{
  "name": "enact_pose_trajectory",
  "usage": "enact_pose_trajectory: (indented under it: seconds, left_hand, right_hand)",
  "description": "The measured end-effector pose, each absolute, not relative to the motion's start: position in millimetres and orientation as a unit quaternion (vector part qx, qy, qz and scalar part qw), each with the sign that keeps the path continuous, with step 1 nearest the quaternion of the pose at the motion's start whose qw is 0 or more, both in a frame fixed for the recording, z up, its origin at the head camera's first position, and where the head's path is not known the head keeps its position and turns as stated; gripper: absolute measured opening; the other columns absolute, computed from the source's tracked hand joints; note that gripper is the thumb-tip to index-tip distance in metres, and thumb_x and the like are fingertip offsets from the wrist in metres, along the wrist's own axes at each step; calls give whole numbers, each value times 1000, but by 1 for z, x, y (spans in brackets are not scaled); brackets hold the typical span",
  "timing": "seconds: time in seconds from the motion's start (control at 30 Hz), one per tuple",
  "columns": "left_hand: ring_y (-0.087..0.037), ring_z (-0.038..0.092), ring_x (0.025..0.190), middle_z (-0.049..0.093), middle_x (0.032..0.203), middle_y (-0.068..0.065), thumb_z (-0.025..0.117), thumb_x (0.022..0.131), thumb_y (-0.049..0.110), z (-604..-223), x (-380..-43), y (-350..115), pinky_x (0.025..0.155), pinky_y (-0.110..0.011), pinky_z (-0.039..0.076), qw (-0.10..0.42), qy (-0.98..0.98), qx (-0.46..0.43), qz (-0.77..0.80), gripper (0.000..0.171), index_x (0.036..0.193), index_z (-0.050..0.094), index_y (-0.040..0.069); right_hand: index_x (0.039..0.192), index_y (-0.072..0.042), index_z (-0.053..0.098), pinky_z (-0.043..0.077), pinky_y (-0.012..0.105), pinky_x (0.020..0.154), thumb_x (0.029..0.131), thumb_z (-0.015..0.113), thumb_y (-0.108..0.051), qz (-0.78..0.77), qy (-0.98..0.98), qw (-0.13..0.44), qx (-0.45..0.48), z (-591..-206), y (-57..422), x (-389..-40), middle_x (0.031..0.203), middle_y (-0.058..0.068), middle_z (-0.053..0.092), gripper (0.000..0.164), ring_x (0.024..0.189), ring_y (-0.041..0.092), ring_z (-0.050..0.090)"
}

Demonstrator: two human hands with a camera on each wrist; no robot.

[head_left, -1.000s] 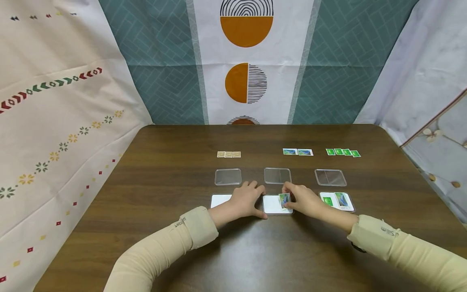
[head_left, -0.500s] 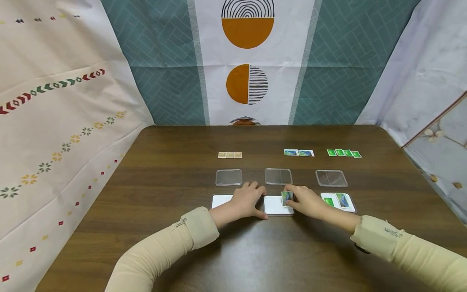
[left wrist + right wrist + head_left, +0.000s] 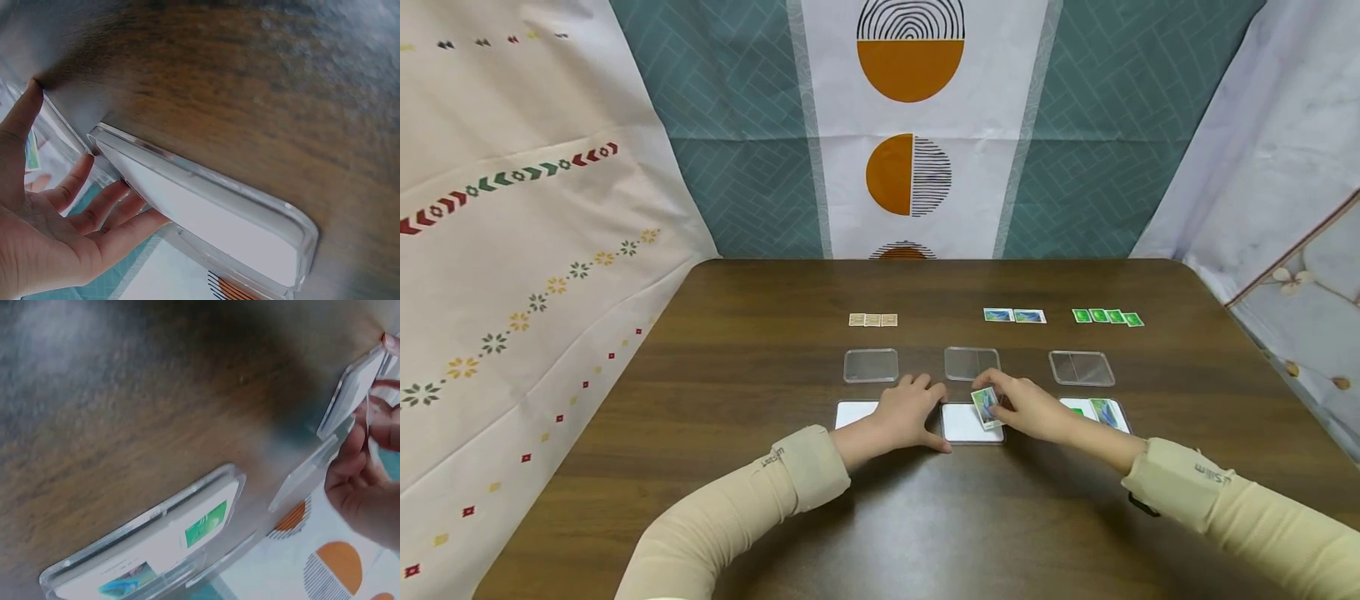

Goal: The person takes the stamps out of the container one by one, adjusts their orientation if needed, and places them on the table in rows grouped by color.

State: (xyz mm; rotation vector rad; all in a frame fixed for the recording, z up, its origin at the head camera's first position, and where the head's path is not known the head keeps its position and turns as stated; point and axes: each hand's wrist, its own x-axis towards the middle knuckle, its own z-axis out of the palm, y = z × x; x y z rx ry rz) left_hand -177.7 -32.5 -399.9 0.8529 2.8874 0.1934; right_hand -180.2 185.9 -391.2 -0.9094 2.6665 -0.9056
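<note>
My right hand (image 3: pixel 1028 407) pinches a small blue-and-green picture card (image 3: pixel 984 407) between thumb and fingers. It is held tilted over the right part of the middle white-lined clear case (image 3: pixel 961 425). My left hand (image 3: pixel 908 414) spreads its fingers at the left edge of that case, with the thumb near its front corner. The left white-lined case (image 3: pixel 206 212) lies beside this hand and is partly hidden by it in the head view. In the right case (image 3: pixel 140 544) are a green card (image 3: pixel 205 524) and a blue-and-green picture card (image 3: pixel 127 580).
Behind the cases, three clear lids (image 3: pixel 870 365) lie in a row on the brown table (image 3: pixel 760 333). Farther back are three tan cards (image 3: pixel 872 320), two blue-and-green picture cards (image 3: pixel 1029 316) and several green cards (image 3: pixel 1107 317). Patterned curtains (image 3: pixel 737 125) stand behind the table.
The pinched card has turned from nearly straight to tilted, its top leaning left, as my right fingers shifted slightly left. My left hand stays at the middle case.
</note>
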Motion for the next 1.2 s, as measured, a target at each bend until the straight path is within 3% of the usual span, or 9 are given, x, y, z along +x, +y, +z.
enact_pose_trajectory:
  seconds: [0.13, 0.47, 0.87, 1.2]
  left_hand:
    - [-22, 54, 97, 56, 109, -2, 77, 64, 59, -402, -177, -33, 66, -35, 51, 67, 955, 281, 65, 67, 114, 56, 19]
    - [-22, 54, 97, 56, 108, -2, 77, 64, 59, -402, -178, -32, 65, -35, 50, 57, 955, 282, 68, 67, 114, 56, 20]
    - [-22, 53, 98, 56, 112, -2, 77, 65, 59, -401, -176, -33, 66, -35, 50, 63, 955, 283, 65, 67, 115, 56, 19]
    - [-22, 53, 97, 56, 108, -1, 77, 64, 59, -402, -177, -34, 65, -34, 49, 56, 955, 284, 65, 66, 113, 56, 20]
  right_hand:
    - [119, 2, 48, 34, 19, 55, 83, 65, 2, -306, 889, 111, -321, -391, 188, -182, 58, -7, 43, 40, 54, 1, 34]
    - [89, -4, 58, 36, 19, 52, 81, 67, 2, -303, 888, 93, -331, -382, 192, -189, 60, -5, 53, 13, 55, 2, 38]
    - [82, -3, 62, 40, 19, 53, 76, 71, 3, -293, 907, 58, -297, -374, 200, -197, 66, -1, 62, 13, 59, 3, 45]
    - [78, -2, 63, 41, 21, 53, 76, 75, -5, -294, 924, 37, -242, -367, 200, -203, 67, 3, 66, 13, 59, 7, 52]
